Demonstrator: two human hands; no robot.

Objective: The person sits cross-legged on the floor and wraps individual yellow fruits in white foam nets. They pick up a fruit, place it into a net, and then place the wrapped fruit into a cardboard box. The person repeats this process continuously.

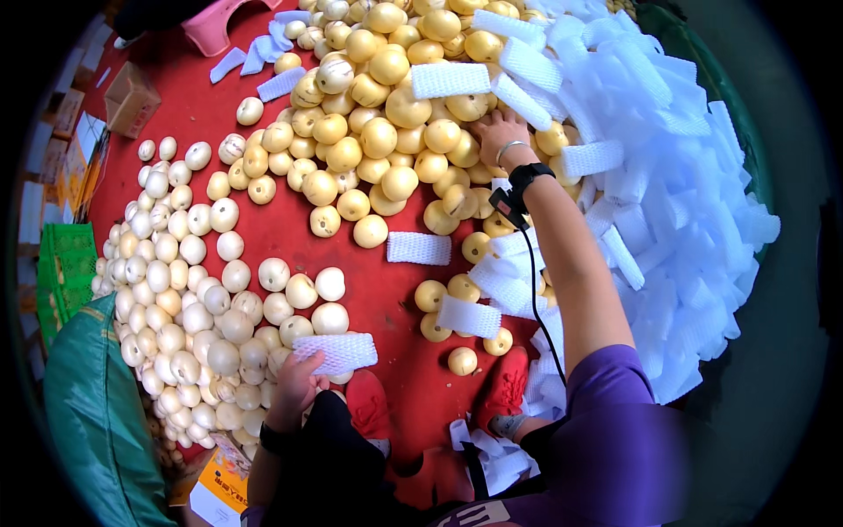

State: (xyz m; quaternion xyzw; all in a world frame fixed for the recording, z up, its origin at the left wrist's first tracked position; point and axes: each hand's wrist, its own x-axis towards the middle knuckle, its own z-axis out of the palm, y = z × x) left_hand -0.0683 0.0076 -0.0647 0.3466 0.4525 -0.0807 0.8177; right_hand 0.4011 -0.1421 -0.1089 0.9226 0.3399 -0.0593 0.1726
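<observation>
My left hand grips one end of a white foam mesh sleeve, which looks flat. It is just over the near edge of a heap of pale cream round fruit, probably pepino melons. My right hand reaches far forward, its palm down among the yellow fruit of a second heap. Its fingertips are partly hidden between the fruit and a foam sleeve, so a hold on any one fruit cannot be made out. Another foam sleeve lies on the red floor covering between the heaps.
A large mound of foam sleeves fills the right side. A pink plastic stool, a cardboard box, a green crate and a green padded cover line the left and back. An orange-white carton stands near my left arm. A black cable hangs from my right wrist.
</observation>
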